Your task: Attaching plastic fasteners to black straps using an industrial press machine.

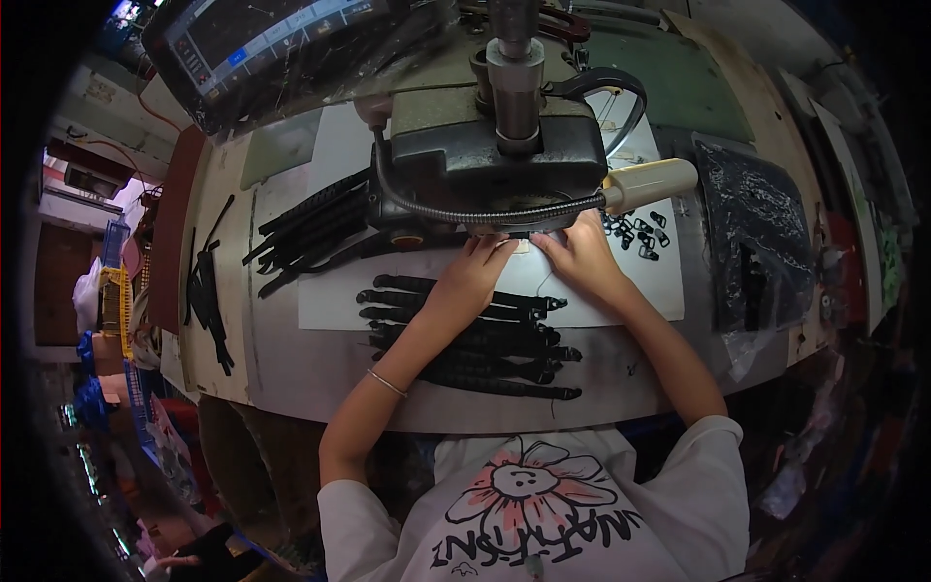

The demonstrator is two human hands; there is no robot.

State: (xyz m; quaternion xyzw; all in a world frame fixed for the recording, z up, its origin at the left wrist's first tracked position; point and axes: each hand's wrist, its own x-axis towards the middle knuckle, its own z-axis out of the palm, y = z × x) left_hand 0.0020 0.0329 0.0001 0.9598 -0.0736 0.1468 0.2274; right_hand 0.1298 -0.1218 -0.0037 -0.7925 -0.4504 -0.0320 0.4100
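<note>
Both my hands meet under the head of a dark sewing machine (pixel 495 160). My left hand (pixel 475 272) and my right hand (pixel 580 257) press a narrow black strap piece (pixel 520 236) flat at the needle, fingertips almost touching. A pile of finished black straps (pixel 465 339) lies under my left forearm, close to the table's front edge. What exactly sits between the fingertips is hidden by the machine's shadow.
More black straps (pixel 310 228) lie left of the machine, others (pixel 208 301) at the far left edge. Small black buckles (pixel 640 233) sit right of my right hand, beside a cream handle (pixel 650 182). A black plastic bag (pixel 756 233) lies at right. A screen (pixel 262 39) stands behind.
</note>
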